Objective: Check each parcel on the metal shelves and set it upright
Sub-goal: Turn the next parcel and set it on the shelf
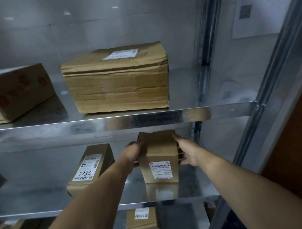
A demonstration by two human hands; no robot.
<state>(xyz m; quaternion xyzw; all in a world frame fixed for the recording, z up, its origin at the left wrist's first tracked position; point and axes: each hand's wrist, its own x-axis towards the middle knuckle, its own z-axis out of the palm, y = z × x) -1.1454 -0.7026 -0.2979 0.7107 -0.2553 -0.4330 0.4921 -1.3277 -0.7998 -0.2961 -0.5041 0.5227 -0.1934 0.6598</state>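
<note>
We hold the small parcel (158, 159) upright on the middle shelf (194, 187), near its right end, label towards us. Our left hand (133, 151) grips its left side and our right hand (187, 152) its right, fingers (183, 162) curled round the edges. The 7786 parcel (91, 168) leans nearby, left. A big box (117, 81) sits on the upper shelf (207, 111).

On the upper shiny metal shelf (147, 117), a large creased brown cardboard box (116, 83) sits to the right of a red-printed brown carton (17, 91). On the middle metal shelf (194, 185), a small brown cardboard parcel (158, 159) stands upright between the left hand (132, 153) and the right hand (187, 152), and to the right of a long labelled brown parcel (91, 168). A squat brown box (143, 221) lies on the level below.
</note>
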